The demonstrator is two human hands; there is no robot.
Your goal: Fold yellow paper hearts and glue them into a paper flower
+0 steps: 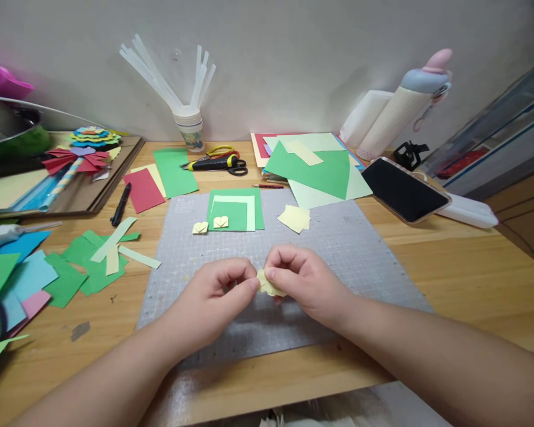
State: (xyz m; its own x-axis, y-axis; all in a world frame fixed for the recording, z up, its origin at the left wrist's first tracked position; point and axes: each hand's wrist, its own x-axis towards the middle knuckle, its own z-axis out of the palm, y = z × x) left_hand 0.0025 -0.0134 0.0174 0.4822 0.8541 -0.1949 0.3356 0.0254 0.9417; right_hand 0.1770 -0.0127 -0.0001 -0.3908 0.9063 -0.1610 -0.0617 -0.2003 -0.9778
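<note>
- Our forearms [431,344] are nearest.
- Our left hand [222,293] and right hand [311,286] pinch one pale-yellow paper [264,281] above the grey cutting mat [351,249].
- If we pull too strongly, it could perhaps tear.

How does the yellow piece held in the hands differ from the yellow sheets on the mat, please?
The piece is between the left hand and right hand; the sheets lie untouched on the mat.
The piece looks folded, while the sheets lie flat.
Fingers partly hide the piece; the sheets are uncovered.
Both are pale yellow.
</note>
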